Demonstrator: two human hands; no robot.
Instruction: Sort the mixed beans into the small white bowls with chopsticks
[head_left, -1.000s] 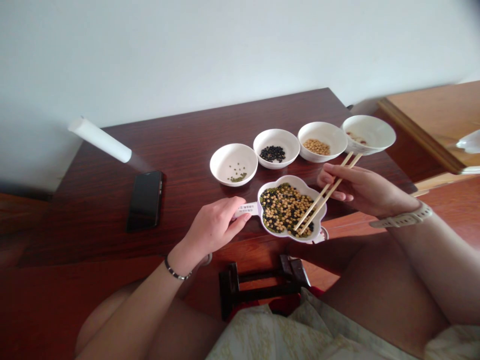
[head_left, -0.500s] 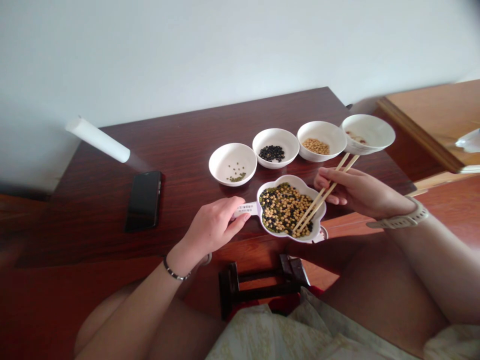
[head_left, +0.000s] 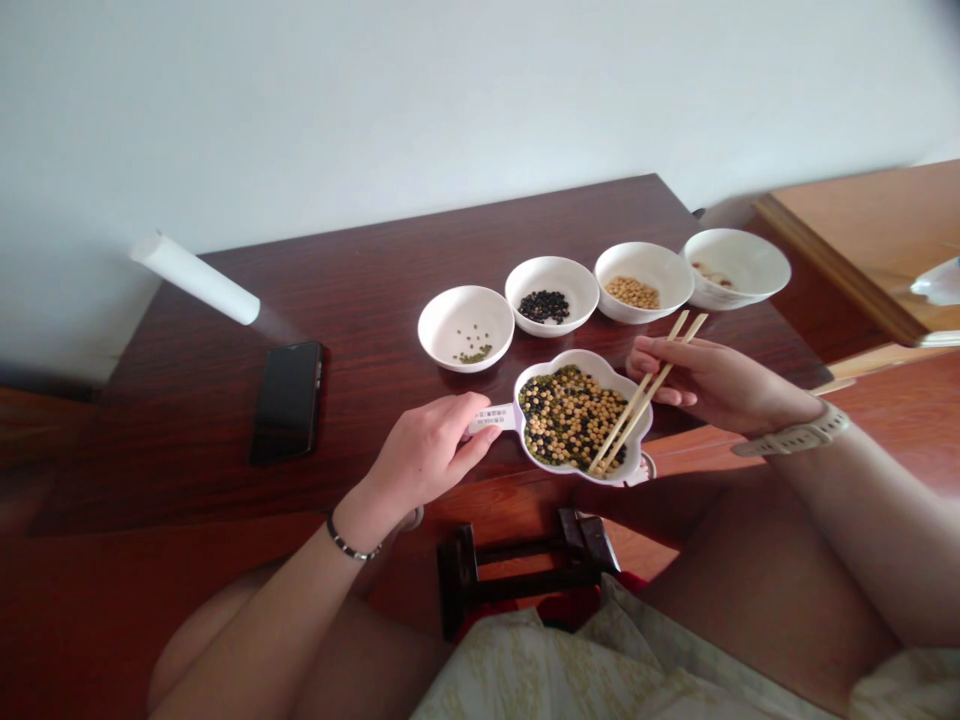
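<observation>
A white flower-shaped dish [head_left: 628,384] full of mixed yellow, black and green beans sits at the near edge of the dark wooden table [head_left: 375,270]. My left hand [head_left: 427,452] is closed on the dish's short handle [head_left: 491,417]. My right hand [head_left: 705,380] grips a pair of wooden chopsticks [head_left: 637,405], whose tips rest in the beans at the dish's near right side. Behind the dish stands a row of white bowls: one with a few green beans [head_left: 466,326], one with black beans [head_left: 552,294], one with yellow beans [head_left: 643,281] and one nearly bare [head_left: 736,266].
A black phone [head_left: 288,400] lies face down on the table's left part, with a white cylinder [head_left: 196,279] behind it. A lighter wooden surface [head_left: 870,240] adjoins at the right. A small dark stool [head_left: 525,570] stands under the table's near edge.
My right hand and the chopsticks have drifted slightly left and nearer, with the tips shifting within the beans. My left hand has kept its hold on the handle.
</observation>
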